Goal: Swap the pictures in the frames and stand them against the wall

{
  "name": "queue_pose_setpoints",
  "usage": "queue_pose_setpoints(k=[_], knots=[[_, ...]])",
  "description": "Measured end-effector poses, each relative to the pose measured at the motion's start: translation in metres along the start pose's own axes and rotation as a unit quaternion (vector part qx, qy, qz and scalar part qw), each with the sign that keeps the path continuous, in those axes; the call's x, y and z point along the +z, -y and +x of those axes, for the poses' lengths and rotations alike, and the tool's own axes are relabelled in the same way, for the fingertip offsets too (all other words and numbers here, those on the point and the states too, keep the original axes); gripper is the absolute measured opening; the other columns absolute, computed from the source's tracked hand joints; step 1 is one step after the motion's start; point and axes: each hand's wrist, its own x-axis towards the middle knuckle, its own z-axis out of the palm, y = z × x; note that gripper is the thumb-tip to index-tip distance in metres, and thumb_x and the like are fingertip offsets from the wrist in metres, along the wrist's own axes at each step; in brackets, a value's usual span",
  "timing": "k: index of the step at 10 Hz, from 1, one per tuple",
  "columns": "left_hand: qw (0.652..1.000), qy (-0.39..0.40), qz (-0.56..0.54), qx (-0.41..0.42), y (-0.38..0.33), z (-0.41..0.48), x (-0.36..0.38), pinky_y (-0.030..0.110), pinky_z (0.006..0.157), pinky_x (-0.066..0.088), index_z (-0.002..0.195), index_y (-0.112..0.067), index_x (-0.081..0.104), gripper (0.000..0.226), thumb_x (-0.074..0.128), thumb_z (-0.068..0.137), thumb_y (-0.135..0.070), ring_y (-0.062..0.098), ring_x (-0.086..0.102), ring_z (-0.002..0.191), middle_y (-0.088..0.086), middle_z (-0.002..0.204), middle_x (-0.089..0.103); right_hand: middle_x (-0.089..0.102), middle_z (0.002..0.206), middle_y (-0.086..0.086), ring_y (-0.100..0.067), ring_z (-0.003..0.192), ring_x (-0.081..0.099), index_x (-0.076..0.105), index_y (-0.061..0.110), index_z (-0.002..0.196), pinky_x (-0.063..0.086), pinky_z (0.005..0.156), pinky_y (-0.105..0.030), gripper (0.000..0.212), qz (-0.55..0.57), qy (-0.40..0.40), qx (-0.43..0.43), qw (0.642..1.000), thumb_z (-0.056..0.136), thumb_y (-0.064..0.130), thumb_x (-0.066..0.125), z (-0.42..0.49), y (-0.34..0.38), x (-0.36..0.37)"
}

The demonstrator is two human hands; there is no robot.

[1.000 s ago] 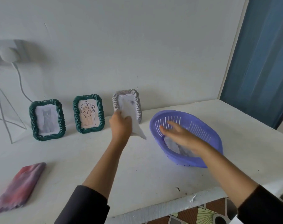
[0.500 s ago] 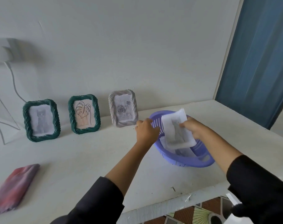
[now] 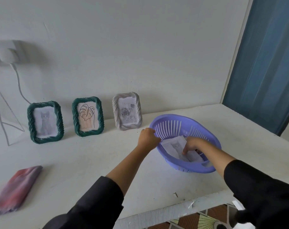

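Spanning the whole view: white wall (image 3: 140, 47), white table (image 3: 91, 162) under it, blue door (image 3: 264, 63) at the right edge. Next down in size, a purple basket (image 3: 190, 169) with slotted sides sits on the table right of centre, near the front edge. A folded pink-purple cloth (image 3: 15, 187) lies flat at front left, well apart from everything else. Three stand in a row leaning on the wall, apart from each other: green cat frame (image 3: 45, 122) leftmost, green leaf frame (image 3: 87, 116) in the middle, grey rose frame (image 3: 127, 111) rightmost, near the basket's back-left. All three have a picture in. A socket (image 3: 6, 53) with a plug and cord is on the wall, upper left. Loose papers (image 3: 171, 146) lie in the basket bottom, the top one with a faint grey print. Left hand (image 3: 147, 138) grips the basket's left rim, fingers curled. Right hand (image 3: 192, 145) is inside the basket, fingertips down on the papers; can't tell if it pinches one or just presses.
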Motion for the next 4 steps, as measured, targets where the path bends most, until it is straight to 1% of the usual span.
queue_pose_setpoints(k=[1, 2, 3, 4], knots=[[1.0, -0.003, 0.0, -0.007, 0.002, 0.003, 0.0, 0.024, 0.073, 0.034, 0.057, -0.024, 0.036, 0.037, 0.059, 0.082, -0.011, 0.02, 0.042, 0.083, -0.002, 0.067, 0.04, 0.042, 0.141, -0.014, -0.032, 0.124, 0.049, 0.031, 0.007, 0.14, 0.045, 0.1, -0.037, 0.069, -0.013, 0.026, 0.008, 1.0, 0.085, 0.029, 0.065, 0.0, 0.001, 0.001], [1.0, 0.015, 0.003, -0.019, 0.0, 0.003, -0.006, 0.027, 0.074, 0.038, 0.066, -0.02, 0.05, 0.021, 0.061, 0.084, -0.018, 0.02, 0.044, 0.085, -0.003, 0.07, 0.044, 0.04, 0.143, -0.012, -0.031, 0.126, 0.047, 0.027, 0.009, 0.142, 0.043, 0.104, -0.037, 0.071, -0.018, 0.041, 0.025, 0.999, 0.085, 0.034, 0.063, 0.001, 0.003, 0.001], [0.998, 0.055, -0.012, -0.011, 0.009, 0.008, -0.01, 0.036, 0.093, 0.046, 0.117, -0.009, 0.058, 0.033, 0.059, 0.088, -0.024, 0.029, 0.058, 0.103, 0.014, 0.111, 0.06, 0.038, 0.145, -0.012, -0.031, 0.129, 0.044, 0.026, 0.01, 0.143, 0.041, 0.104, -0.036, 0.068, -0.02, 0.042, 0.041, 0.998, 0.088, 0.033, 0.059, -0.001, 0.008, -0.002], [0.999, 0.035, -0.026, -0.025, 0.019, 0.007, -0.028, 0.038, 0.102, 0.045, 0.135, -0.01, 0.047, 0.051, 0.059, 0.089, -0.028, 0.031, 0.056, 0.118, 0.014, 0.132, 0.056, 0.03, 0.15, -0.013, -0.031, 0.135, 0.037, 0.024, 0.005, 0.144, 0.034, 0.107, -0.035, 0.058, -0.057, -0.015, 0.008, 0.998, 0.095, 0.024, 0.048, -0.003, 0.023, -0.008]])
